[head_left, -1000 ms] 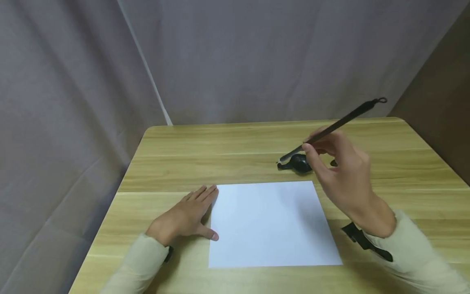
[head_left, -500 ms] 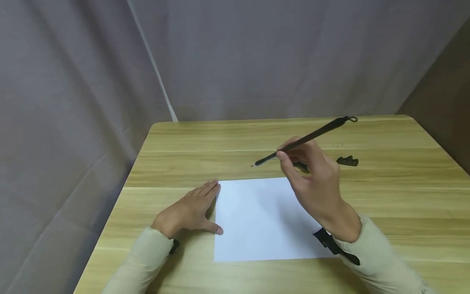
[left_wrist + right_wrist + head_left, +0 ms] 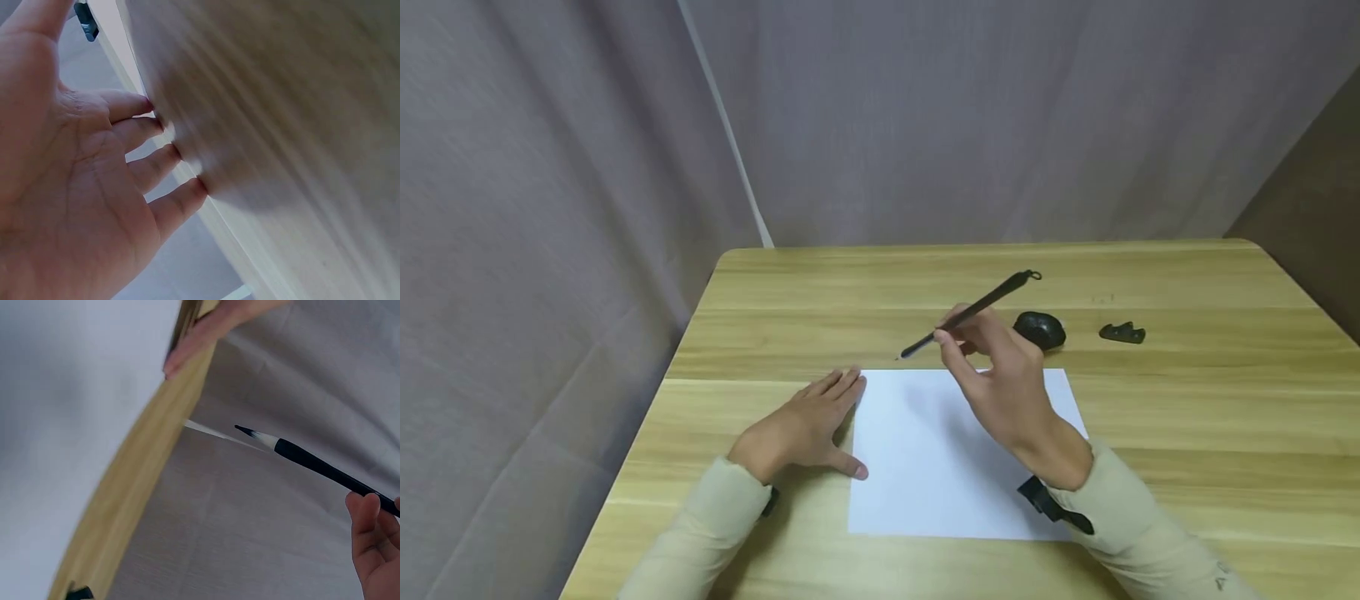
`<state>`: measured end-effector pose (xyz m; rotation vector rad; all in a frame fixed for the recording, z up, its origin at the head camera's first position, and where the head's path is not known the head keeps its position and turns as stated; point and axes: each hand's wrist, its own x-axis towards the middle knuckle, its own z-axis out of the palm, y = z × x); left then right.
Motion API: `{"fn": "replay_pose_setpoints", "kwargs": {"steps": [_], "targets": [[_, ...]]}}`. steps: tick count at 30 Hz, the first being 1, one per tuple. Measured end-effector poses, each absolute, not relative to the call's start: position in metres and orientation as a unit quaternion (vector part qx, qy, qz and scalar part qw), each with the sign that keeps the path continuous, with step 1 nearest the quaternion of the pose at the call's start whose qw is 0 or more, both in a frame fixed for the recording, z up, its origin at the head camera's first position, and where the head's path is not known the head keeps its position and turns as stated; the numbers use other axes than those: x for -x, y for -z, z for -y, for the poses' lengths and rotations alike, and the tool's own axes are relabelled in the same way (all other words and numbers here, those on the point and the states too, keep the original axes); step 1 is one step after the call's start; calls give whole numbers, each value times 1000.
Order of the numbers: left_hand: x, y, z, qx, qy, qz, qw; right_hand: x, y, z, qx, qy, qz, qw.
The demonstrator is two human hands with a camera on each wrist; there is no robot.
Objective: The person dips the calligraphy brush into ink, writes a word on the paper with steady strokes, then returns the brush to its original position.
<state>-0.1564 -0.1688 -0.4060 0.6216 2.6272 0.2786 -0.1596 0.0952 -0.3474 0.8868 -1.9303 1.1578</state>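
Observation:
A white sheet of paper (image 3: pixel 925 492) lies flat on the table. My left hand (image 3: pixel 801 429) rests at its left edge, thumb and fingertips on or beside the paper's border; in the left wrist view the fingers of this hand (image 3: pixel 81 162) touch the surface. Above the paper's far part, my right hand (image 3: pixel 1007 387) pinches a dark brush (image 3: pixel 985 302) with a loop at its end. The right wrist view shows the brush (image 3: pixel 319 464) with white bristles and a black tip, held in the fingertips of the hand (image 3: pixel 378 544), off the paper.
Behind the right hand sits a black rounded object (image 3: pixel 1041 330), and to its right a small dark jagged piece (image 3: pixel 1122 333). Grey curtains (image 3: pixel 910 125) hang beyond the wooden table (image 3: pixel 1210 400) and on its left side.
My right hand has moved left with the brush, from beside the black rounded object to over the paper. My left hand has stayed at the paper's left edge. The view has shifted slightly.

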Motion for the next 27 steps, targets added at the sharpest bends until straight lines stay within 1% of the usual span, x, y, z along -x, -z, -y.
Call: {"fn": "replay_pose_setpoints", "kwargs": {"steps": [13,27], "targets": [[154,405,165,-218,-101,-948,207,166,380,-84,-344,-428,768,329],[155,405,163,-219,-106,-948,205,166,391,-80,-342,-431,777,305]]}}
